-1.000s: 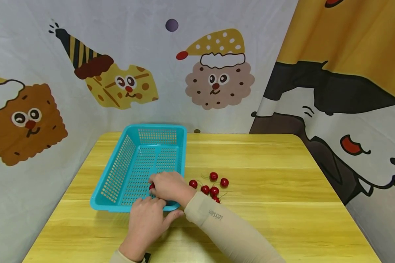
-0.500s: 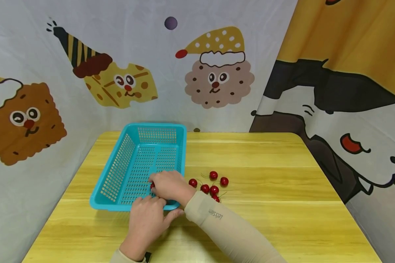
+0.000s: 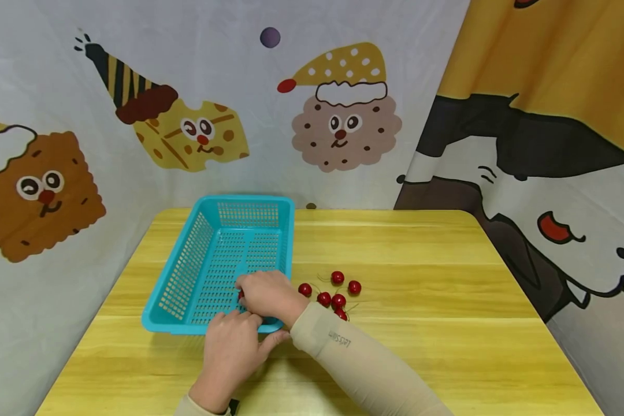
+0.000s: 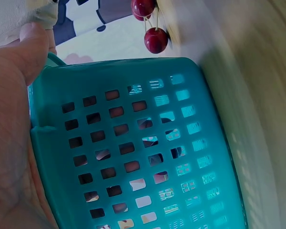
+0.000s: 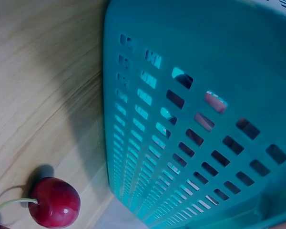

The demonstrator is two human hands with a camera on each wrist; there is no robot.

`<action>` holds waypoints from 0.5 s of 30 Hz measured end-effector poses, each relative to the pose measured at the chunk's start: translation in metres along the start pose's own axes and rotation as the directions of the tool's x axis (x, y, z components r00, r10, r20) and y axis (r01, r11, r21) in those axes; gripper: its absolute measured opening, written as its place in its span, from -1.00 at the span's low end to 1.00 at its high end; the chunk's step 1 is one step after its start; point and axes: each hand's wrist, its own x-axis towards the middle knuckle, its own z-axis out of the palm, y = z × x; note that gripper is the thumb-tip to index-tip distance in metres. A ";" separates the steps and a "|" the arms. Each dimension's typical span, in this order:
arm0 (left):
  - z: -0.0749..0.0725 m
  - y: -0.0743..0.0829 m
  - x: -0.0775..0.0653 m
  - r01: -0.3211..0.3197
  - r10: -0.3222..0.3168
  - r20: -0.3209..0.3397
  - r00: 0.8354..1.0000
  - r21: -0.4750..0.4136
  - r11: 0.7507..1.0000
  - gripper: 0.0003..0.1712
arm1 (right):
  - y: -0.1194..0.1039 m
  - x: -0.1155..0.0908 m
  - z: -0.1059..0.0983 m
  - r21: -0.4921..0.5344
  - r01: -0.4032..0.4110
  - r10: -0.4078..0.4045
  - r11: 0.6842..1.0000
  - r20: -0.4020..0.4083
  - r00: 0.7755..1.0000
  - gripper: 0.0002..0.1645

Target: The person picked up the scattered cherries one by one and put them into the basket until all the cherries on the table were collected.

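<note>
A turquoise perforated plastic basket (image 3: pixel 177 329) stands on the left part of the table. My left hand (image 3: pixel 234 346) grips its near rim, fingers hooked over the edge and thumb stretched right along the outside. Crossing over the basket's near right corner, my right hand (image 3: pixel 270 294) reaches inside with curled fingers. A dark red cherry (image 3: pixel 241 294) shows at those fingertips; most of it is hidden. In the left wrist view, parts of a hand show through holes in the basket wall (image 4: pixel 105 76).
Several stemmed cherries (image 3: pixel 338 301) lie loosely grouped on the wooden table (image 3: pixel 421 260), just right of the basket. One cherry (image 5: pixel 55 202) is beside the basket wall (image 5: pixel 181 28) in the right wrist view. A cartoon-printed cloth (image 3: pixel 213 46) hangs behind the table.
</note>
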 end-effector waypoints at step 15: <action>0.001 -0.003 0.000 -0.022 0.021 -0.050 0.999 -0.014 1.000 -0.25 | -0.002 0.001 0.000 -0.024 -0.009 0.009 1.000 0.002 1.000 -0.60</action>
